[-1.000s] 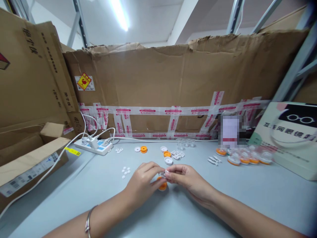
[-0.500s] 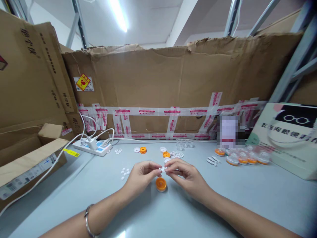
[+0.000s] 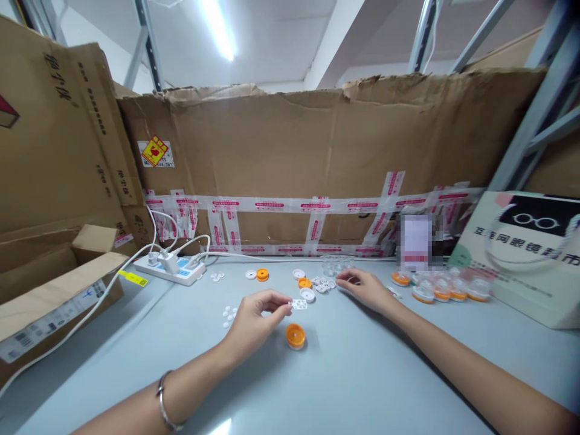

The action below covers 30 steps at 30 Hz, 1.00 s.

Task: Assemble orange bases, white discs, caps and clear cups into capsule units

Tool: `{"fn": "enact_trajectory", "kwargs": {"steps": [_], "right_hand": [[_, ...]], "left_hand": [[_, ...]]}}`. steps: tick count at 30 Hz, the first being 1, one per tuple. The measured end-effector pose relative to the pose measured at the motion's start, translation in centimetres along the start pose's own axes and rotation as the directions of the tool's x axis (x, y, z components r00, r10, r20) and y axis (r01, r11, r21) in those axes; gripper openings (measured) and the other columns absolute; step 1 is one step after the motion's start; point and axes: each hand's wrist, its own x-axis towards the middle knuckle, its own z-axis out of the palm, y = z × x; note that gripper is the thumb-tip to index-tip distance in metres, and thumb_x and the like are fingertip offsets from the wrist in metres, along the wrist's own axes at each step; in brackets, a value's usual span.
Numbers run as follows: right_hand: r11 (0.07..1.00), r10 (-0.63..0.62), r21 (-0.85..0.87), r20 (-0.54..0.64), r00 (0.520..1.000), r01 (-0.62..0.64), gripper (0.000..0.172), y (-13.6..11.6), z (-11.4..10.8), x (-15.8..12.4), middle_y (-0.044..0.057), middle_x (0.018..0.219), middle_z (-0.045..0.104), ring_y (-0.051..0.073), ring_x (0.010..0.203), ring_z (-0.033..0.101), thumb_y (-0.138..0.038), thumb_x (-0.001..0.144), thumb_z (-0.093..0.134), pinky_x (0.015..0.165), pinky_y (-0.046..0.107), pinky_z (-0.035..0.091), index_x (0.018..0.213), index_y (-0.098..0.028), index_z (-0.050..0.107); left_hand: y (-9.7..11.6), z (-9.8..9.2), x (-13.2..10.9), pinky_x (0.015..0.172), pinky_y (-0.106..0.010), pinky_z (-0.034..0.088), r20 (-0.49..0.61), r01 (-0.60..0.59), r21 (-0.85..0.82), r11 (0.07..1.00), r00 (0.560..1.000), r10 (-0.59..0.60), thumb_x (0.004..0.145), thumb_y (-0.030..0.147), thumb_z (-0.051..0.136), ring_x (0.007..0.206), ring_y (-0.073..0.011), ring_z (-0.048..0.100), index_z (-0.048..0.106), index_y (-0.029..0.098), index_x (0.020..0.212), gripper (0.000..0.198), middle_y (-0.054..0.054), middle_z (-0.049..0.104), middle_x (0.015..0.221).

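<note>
My left hand (image 3: 259,315) pinches the end of a small white plastic plate with holes (image 3: 299,304), held above the table. Below that plate sits a round orange dish (image 3: 295,335) with a clear rim underneath. Farther to the right, my right hand (image 3: 366,290) is low over the table, fingertips close together; whatever they may hold is too small to make out. Just left of its fingertips lie several white perforated pieces (image 3: 323,285). Next to these are a white ring (image 3: 307,295), an orange disc (image 3: 305,283) and another white ring (image 3: 298,274).
Small white discs (image 3: 226,314) lie left of my left hand. Clear plastic parts (image 3: 335,264) stand behind. Capped orange-and-clear pieces (image 3: 441,293) cluster at right beside a paper bag (image 3: 521,272). A power strip (image 3: 181,272) and an open carton (image 3: 67,296) are at left.
My right hand has let go of the white plate and moved right and back, beside the perforated pieces. My left hand keeps the plate in nearly the same place.
</note>
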Motion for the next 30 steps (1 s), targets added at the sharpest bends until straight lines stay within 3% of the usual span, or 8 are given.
{"fn": "enact_trajectory", "kwargs": {"steps": [6, 11, 16, 19, 25, 30], "right_hand": [[0.998, -0.006, -0.057, -0.048, 0.999, 0.003, 0.019, 0.2, 2.5, 0.0, 0.003, 0.072, 0.063, 0.019, 0.069, 0.056, -0.031, 0.066, 0.054, 0.069, 0.031, 0.043, 0.075, -0.019, 0.067], [0.997, 0.036, -0.073, -0.040, 0.999, -0.039, 0.018, 0.6, 2.2, 0.3, 0.004, 0.067, 0.064, 0.019, 0.064, 0.057, -0.027, 0.066, 0.051, 0.063, 0.029, 0.043, 0.070, -0.018, 0.065], [0.997, 0.022, -0.075, -0.003, 1.000, -0.022, 0.029, 0.7, 1.8, 0.2, 0.004, 0.072, 0.063, 0.017, 0.062, 0.056, -0.027, 0.069, 0.046, 0.064, 0.028, 0.044, 0.088, -0.015, 0.065], [0.997, -0.015, -0.078, 0.056, 0.998, 0.019, 0.033, 0.6, 1.6, 0.0, 0.002, 0.074, 0.061, 0.015, 0.062, 0.055, -0.023, 0.069, 0.047, 0.066, 0.027, 0.044, 0.097, -0.018, 0.064], [0.990, -0.077, -0.117, 0.067, 0.995, 0.084, 0.026, -0.6, 1.3, -0.5, 0.005, 0.082, 0.055, 0.017, 0.072, 0.054, -0.027, 0.070, 0.052, 0.075, 0.031, 0.043, 0.091, -0.018, 0.065], [0.955, -0.263, -0.086, 0.205, 0.943, 0.285, 0.022, -2.1, 1.8, -1.6, 0.005, 0.085, 0.055, 0.018, 0.076, 0.053, -0.036, 0.070, 0.061, 0.074, 0.031, 0.042, 0.085, -0.020, 0.064]], "left_hand": [[0.2, 0.1, 0.0, 0.072, -0.028, 0.050, 0.006, -0.006, 0.032, 0.999, 1.000, 0.006, 0.074, 0.026, 0.058, 0.074, -0.0173, 0.064, 0.065, 0.015, 0.080, 0.015, -0.005, 0.069, 0.077], [0.0, 0.2, 0.2, 0.071, -0.028, 0.050, 0.006, -0.011, 0.030, 0.999, 1.000, 0.011, 0.074, 0.026, 0.059, 0.074, -0.0173, 0.065, 0.065, 0.015, 0.079, 0.014, -0.005, 0.070, 0.077], [0.0, 0.2, 0.2, 0.071, -0.028, 0.051, 0.001, -0.009, 0.034, 0.999, 1.000, 0.009, 0.073, 0.025, 0.059, 0.074, -0.0172, 0.065, 0.065, 0.015, 0.079, 0.013, -0.005, 0.070, 0.078], [-0.1, 0.1, 0.2, 0.071, -0.028, 0.051, 0.001, -0.011, 0.036, 0.999, 1.000, 0.011, 0.074, 0.024, 0.058, 0.074, -0.0171, 0.065, 0.065, 0.015, 0.079, 0.013, -0.005, 0.069, 0.078], [0.1, 0.1, 0.1, 0.071, -0.027, 0.050, 0.013, -0.002, 0.047, 0.999, 1.000, 0.001, 0.074, 0.024, 0.058, 0.075, -0.0169, 0.065, 0.065, 0.014, 0.080, 0.013, -0.005, 0.069, 0.078], [-0.1, 0.1, 0.1, 0.071, -0.027, 0.050, 0.017, -0.016, 0.057, 0.998, 1.000, 0.015, 0.074, 0.024, 0.058, 0.074, -0.0168, 0.064, 0.065, 0.015, 0.080, 0.013, -0.005, 0.069, 0.078]]}}
